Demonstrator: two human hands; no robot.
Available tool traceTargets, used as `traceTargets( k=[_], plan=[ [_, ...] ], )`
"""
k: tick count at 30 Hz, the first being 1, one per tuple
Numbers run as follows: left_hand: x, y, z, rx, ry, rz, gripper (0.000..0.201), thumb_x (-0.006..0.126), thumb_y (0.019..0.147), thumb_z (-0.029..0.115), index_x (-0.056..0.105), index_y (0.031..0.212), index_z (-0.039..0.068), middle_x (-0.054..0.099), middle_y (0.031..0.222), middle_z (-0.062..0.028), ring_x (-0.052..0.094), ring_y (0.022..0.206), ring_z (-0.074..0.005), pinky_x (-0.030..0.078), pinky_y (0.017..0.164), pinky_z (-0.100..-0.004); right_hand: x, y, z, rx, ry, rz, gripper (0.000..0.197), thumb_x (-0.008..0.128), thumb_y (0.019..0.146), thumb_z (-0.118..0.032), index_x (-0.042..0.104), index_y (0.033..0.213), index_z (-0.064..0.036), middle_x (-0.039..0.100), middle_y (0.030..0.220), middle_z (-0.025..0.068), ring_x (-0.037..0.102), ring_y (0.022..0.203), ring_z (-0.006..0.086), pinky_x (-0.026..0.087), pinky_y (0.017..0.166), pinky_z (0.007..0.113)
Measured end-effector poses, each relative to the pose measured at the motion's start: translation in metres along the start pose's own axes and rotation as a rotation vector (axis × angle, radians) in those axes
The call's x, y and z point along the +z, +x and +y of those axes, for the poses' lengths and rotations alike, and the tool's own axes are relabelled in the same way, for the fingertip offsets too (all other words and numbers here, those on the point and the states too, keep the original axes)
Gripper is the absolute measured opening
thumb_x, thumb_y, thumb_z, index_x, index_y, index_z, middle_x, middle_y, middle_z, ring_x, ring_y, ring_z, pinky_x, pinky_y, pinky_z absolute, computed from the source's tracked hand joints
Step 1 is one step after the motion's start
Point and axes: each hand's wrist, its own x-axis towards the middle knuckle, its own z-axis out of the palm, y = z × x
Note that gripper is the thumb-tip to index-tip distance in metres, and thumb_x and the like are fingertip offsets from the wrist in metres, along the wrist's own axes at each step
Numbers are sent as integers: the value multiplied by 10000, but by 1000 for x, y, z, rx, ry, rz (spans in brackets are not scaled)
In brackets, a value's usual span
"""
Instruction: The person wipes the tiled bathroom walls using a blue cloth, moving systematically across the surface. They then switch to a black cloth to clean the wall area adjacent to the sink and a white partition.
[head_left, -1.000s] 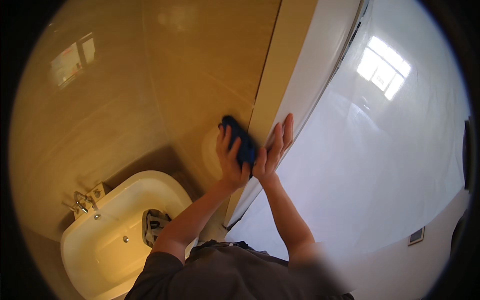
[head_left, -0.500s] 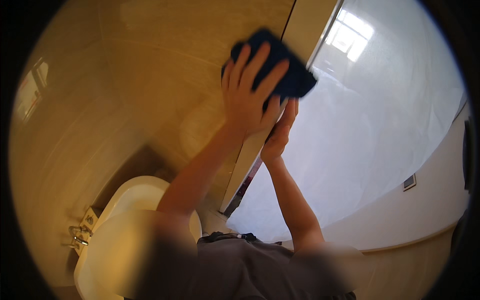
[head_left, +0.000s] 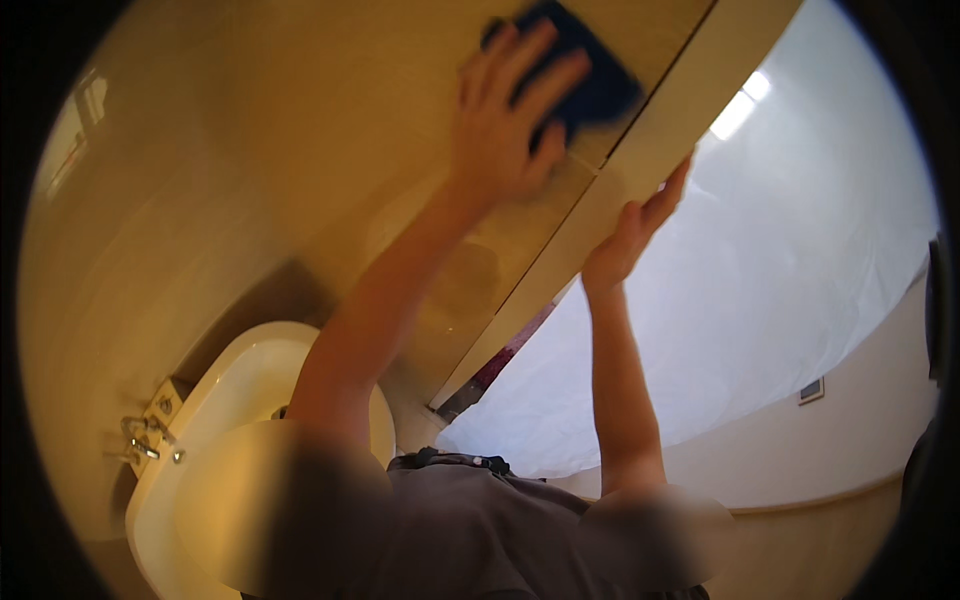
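My left hand (head_left: 500,140) presses a folded dark blue cloth (head_left: 595,88) against the glossy beige tiled wall (head_left: 350,110). Its fingers are spread over the cloth, and motion blurs both a little. To the right, my right hand (head_left: 632,245) rests on the edge of the pale door frame (head_left: 690,90), fingers stretched up along it and holding nothing loose. A dark seam runs between the tiles and the frame.
A whitish translucent sheet (head_left: 770,280) spreads beyond the frame on the right. At lower left stands a white washbasin (head_left: 215,385) with a chrome tap (head_left: 140,440), close to my left arm. A small wall plate (head_left: 811,391) sits on the pale wall at right.
My left hand and the cloth have gone from across the frame's edge up onto the tiles. My right hand has shifted up and right along the frame. The view has turned slightly.
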Motion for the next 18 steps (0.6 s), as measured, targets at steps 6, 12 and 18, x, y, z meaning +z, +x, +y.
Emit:
traceTargets(
  k=[6,12,18],
  plan=[
    [-17,-57,-27,-267,102,128,507,449,960,286,486,1391,22,388,1507,-196,338,1380,-432,234,1138,-505,3,1,-5,-56,-202,-5,648,396,1012,-222,105,1547,-1,117,1622,146,120,1498,291,136,1198,420],
    [-26,-162,23,-405,172,-13,513,406,976,284,453,1412,18,350,1521,-234,314,1392,-458,206,1141,-532,7,3,-6,-59,-186,-9,624,367,1006,-173,105,1548,-6,117,1624,140,108,1503,295,139,1202,425],
    [-24,-30,-39,-248,88,44,561,516,865,185,467,1417,99,362,1522,-177,333,1370,-433,250,1116,-502,2,2,-3,-65,-196,-30,655,390,1003,-230,102,1549,-11,101,1628,141,93,1506,303,129,1203,437]
  ],
)
